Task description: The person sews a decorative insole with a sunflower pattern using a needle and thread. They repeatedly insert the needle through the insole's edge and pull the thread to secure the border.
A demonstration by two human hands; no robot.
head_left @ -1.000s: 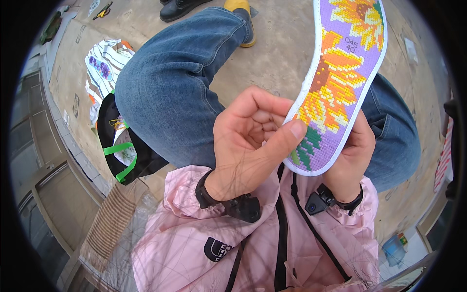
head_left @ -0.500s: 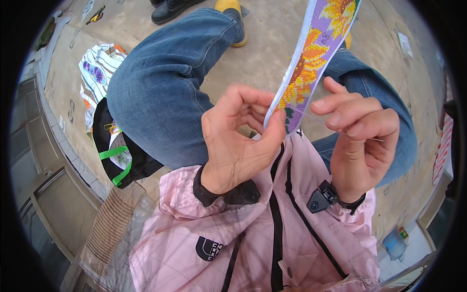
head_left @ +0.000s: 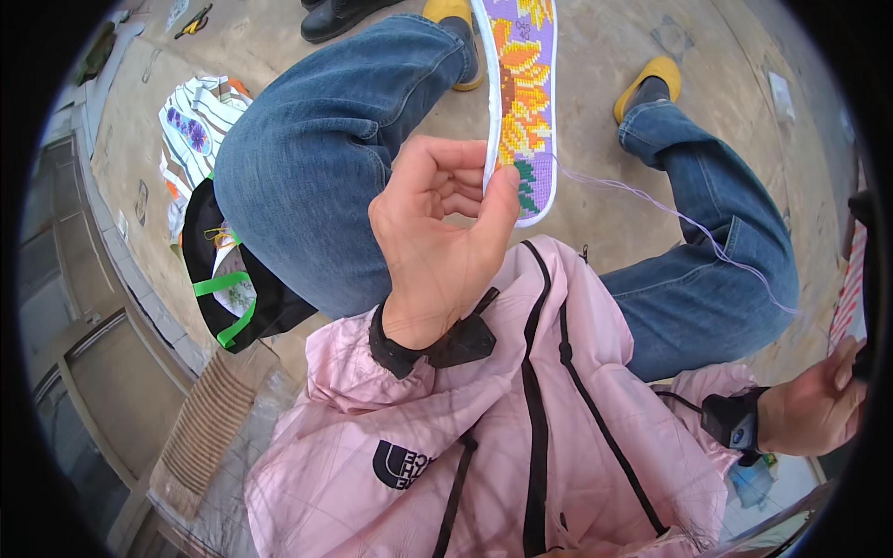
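Note:
My left hand (head_left: 442, 223) pinches the lower edge of an embroidered insole (head_left: 526, 112) between thumb and fingers. The insole has a white border, a purple ground, yellow-orange flowers and green stitches; its top runs out of view. From its right edge a lilac thread (head_left: 670, 206) stretches in a curve over my right knee toward the right rim. Far out at the lower right is my right hand (head_left: 814, 405), its fingers curled together and partly lost in the dark rim. What those fingers hold is too small to make out.
To the left lie a black bag (head_left: 256, 312) with green handles and a striped cloth (head_left: 223, 107) with a purple-patterned piece on it. Yellow-handled scissors (head_left: 193, 22) rest on the floor at upper left. Black shoes (head_left: 344, 17) stand at the top. A ribbed brown mat (head_left: 209, 428) is at lower left.
My right hand has moved from beside the insole far out to the lower right, and the thread now stretches out. The insole has shifted left and turned more upright in my left hand.

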